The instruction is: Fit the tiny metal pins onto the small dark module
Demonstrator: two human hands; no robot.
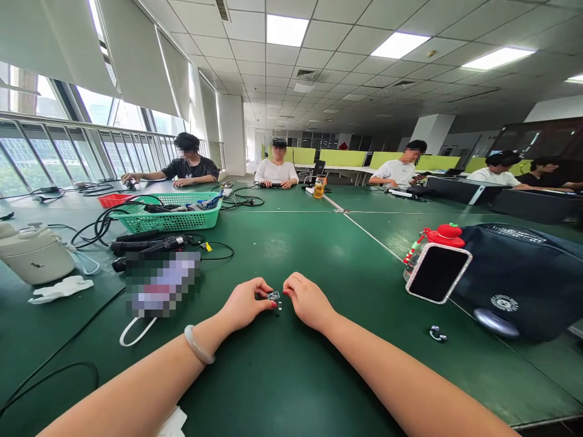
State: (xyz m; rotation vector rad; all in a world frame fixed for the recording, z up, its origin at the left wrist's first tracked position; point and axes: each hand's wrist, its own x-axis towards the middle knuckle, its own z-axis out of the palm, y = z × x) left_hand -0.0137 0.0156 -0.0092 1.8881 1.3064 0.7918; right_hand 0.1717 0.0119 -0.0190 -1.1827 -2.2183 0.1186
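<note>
Between thumb and fingers of my left hand (246, 301) is a small dark piece with white markings, like a small circuit board (273, 295). Just below it a tiny pale rectangular piece (279, 306) shows by the thumb tip; whether it is joined to the board I cannot tell. My right hand (306, 298) is closed in a pinch a short way to the right, apart from the board. Whatever its fingertips hold, if anything, is hidden. Both hands are low over the green table (277, 376).
At left are a phone (166, 285) on a cable, a green basket (170, 221), a white pot (34, 255) and crumpled tissue (61, 289). A propped phone (438, 273), red-lidded bottle (444, 235), dark bag (523, 279) and earbuds (438, 334) lie right. Several people sit beyond.
</note>
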